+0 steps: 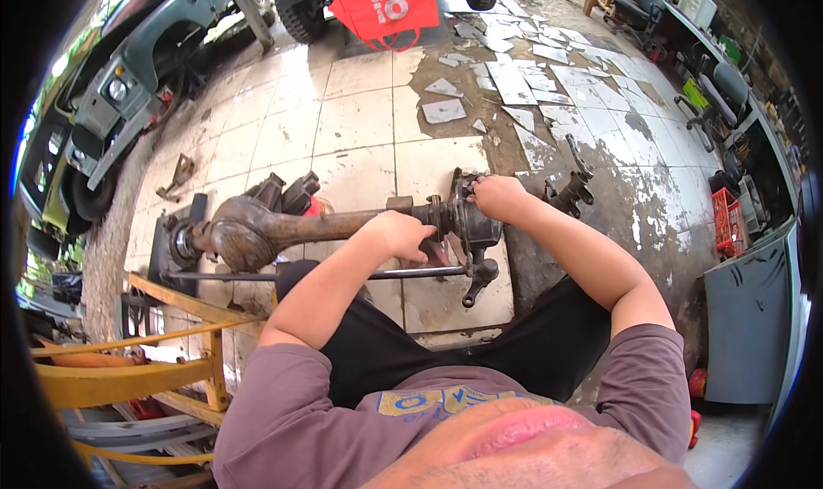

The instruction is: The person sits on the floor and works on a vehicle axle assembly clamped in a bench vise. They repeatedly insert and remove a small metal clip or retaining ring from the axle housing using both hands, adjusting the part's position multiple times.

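A rusty brown vehicle axle (283, 228) lies across the tiled floor in front of me, its bulging middle housing to the left. My left hand (401, 234) rests on the axle tube close to the knuckle end, fingers curled against it. My right hand (497, 196) grips the top of the steering knuckle (474, 223) at the axle's right end. A thin steel rod (343, 276) runs below the axle, parallel to it, ending in a joint under the knuckle.
A yellow metal frame (129, 369) stands at lower left. A dark loose part (573, 185) lies right of the knuckle. Broken tiles (506, 82) litter the floor ahead. Vehicles (129, 78) stand at upper left, a red bag (386, 9) hangs at top, a red crate (729, 223) sits right.
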Demonstrator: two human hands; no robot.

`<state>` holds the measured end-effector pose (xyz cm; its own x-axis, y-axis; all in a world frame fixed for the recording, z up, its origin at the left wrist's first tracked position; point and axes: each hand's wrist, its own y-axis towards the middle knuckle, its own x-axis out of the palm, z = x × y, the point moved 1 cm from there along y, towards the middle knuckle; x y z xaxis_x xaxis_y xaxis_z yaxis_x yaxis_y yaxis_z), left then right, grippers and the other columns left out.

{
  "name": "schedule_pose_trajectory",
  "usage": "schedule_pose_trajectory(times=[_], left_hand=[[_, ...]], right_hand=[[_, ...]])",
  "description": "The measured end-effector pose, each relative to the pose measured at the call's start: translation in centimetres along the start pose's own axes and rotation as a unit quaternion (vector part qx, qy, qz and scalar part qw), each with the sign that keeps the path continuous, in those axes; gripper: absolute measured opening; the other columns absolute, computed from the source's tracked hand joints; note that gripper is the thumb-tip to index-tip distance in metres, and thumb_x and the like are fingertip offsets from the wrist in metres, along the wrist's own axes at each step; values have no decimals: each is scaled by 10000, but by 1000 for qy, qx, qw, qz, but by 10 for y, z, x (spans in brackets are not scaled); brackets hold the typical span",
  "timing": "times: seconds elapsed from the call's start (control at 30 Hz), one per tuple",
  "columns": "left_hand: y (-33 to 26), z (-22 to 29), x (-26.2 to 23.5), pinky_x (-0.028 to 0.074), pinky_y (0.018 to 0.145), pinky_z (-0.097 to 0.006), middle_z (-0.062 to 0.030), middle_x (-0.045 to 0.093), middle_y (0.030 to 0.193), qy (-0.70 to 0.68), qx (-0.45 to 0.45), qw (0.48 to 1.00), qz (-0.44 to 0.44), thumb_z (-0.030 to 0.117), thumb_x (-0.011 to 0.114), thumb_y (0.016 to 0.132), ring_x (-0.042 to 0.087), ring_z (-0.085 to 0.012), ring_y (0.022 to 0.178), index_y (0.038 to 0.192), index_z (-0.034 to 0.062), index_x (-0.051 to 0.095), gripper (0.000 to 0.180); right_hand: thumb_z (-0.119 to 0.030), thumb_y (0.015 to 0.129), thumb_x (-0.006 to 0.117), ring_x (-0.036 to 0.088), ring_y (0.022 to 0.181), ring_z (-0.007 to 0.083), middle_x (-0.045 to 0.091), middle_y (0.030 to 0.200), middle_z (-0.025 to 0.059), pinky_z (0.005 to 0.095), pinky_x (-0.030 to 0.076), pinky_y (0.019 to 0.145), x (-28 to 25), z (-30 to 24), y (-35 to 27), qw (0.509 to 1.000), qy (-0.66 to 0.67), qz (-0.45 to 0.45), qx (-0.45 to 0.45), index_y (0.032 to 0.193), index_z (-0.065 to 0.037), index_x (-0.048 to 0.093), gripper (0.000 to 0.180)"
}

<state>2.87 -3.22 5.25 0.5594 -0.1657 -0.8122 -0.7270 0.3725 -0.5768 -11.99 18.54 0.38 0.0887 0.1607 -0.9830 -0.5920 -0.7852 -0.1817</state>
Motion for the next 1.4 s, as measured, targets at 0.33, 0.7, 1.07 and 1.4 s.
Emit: schedule_pose_trajectory(times=[0.33, 0.7, 1.07, 1.4], left_hand=[[2, 1, 2, 561, 1025, -455, -113, 698, 1377, -13, -6, 1000, -1, 521, 720, 910, 682, -309, 1235, 1558, 142, 510, 779], [-3, -2, 7, 553, 1040, -461, -113, 689, 1392, -23, -19, 999, -16, 518, 721, 904, 674, -316, 1250, 1571, 157, 499, 790], [-3, 3, 1, 550, 1042, -463, -125, 672, 1413, 19, 19, 999, 22, 547, 706, 913, 661, -323, 1266, 1549, 122, 514, 789], [-3, 7, -1, 554, 1036, -455, -119, 683, 1397, -11, -1, 1000, -9, 558, 709, 900, 675, -320, 1241, 1571, 149, 499, 813]], right_hand=[[-428, 1055, 579, 737, 1084, 351, 767, 1136, 151, 489, 597, 885, 1, -7, -2, 997, 59, -5, 40, 1043, -44, 787, 437], [-429, 1082, 527, 746, 958, 391, 776, 987, 180, 496, 599, 814, -21, -14, -11, 995, 61, -42, 62, 1035, -31, 751, 459], [-456, 1035, 599, 755, 1042, 355, 790, 1090, 153, 492, 605, 869, -14, -16, -11, 999, 25, -25, 7, 1043, -73, 809, 436], [-451, 1048, 578, 758, 1047, 343, 791, 1093, 150, 484, 601, 875, -28, -12, -12, 993, 60, -59, 83, 1072, -93, 812, 429]])
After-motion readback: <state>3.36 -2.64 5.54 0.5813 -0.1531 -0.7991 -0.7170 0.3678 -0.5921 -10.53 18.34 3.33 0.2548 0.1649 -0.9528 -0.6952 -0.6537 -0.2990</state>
